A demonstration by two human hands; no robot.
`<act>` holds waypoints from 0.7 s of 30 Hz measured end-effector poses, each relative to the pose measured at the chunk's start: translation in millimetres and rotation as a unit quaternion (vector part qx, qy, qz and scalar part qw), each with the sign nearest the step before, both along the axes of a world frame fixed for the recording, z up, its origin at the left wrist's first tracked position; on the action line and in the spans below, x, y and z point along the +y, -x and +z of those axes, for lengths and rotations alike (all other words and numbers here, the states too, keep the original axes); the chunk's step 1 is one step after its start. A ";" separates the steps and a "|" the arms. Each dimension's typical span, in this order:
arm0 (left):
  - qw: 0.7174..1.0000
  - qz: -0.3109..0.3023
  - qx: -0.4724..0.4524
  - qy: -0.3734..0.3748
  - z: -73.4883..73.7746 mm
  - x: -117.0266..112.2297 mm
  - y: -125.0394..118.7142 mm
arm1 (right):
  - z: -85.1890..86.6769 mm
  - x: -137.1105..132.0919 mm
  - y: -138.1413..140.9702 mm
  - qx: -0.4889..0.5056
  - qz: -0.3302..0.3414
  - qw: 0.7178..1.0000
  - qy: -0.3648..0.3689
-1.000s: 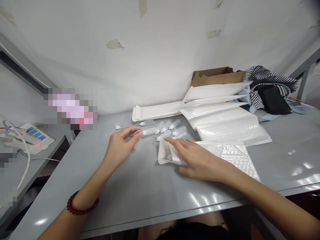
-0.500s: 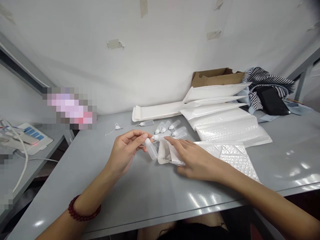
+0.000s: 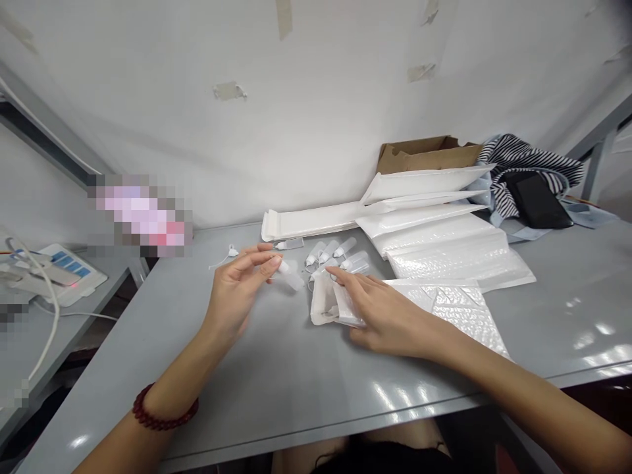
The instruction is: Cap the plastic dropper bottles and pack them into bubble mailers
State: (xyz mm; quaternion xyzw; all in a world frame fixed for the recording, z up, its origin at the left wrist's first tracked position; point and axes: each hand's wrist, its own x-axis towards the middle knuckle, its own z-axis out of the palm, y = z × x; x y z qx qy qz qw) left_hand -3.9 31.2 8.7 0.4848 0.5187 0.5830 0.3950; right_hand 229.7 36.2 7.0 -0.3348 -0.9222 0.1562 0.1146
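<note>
My left hand (image 3: pixel 247 280) pinches a small translucent plastic squeeze bottle (image 3: pixel 290 276) near its top, left of the mailer's mouth. The bottle is tilted and a little blurred. Over a white bubble mailer (image 3: pixel 459 316) lies my right hand (image 3: pixel 378 306), its index finger at the upper edge of the mouth, gripping the mailer. That mouth gapes toward the left, and I cannot make out what is inside. Just behind it, several similar small bottles (image 3: pixel 328 250) lie in a cluster. One more bottle (image 3: pixel 291 244) with a dark needle tip lies near the wall.
A loose white needle cap (image 3: pixel 232 251) lies left of my left hand. More white bubble mailers (image 3: pixel 434 243) fan out at the back right. Behind them are a cardboard box (image 3: pixel 427 155), striped cloth (image 3: pixel 536 155) and a black phone-like object (image 3: pixel 540 201). The grey table (image 3: pixel 276 388) ends near my body.
My left hand has drawn the bottle up and left, away from the mailer's mouth. My right hand stays almost where it was on the mailer.
</note>
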 end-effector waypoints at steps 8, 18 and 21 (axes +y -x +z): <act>0.997 -0.071 -0.030 0.018 -1.8 -8.3 -7.8 | 0.3 1.6 -3.6 0.116 0.025 0.993 -0.007; 0.991 -0.103 0.078 -0.019 1.6 -14.6 -8.8 | -3.4 3.5 -1.3 0.097 0.025 0.995 -0.026; 0.972 -0.156 0.174 0.034 -4.6 -14.9 -18.7 | -3.9 2.0 0.0 0.091 0.033 0.995 -0.034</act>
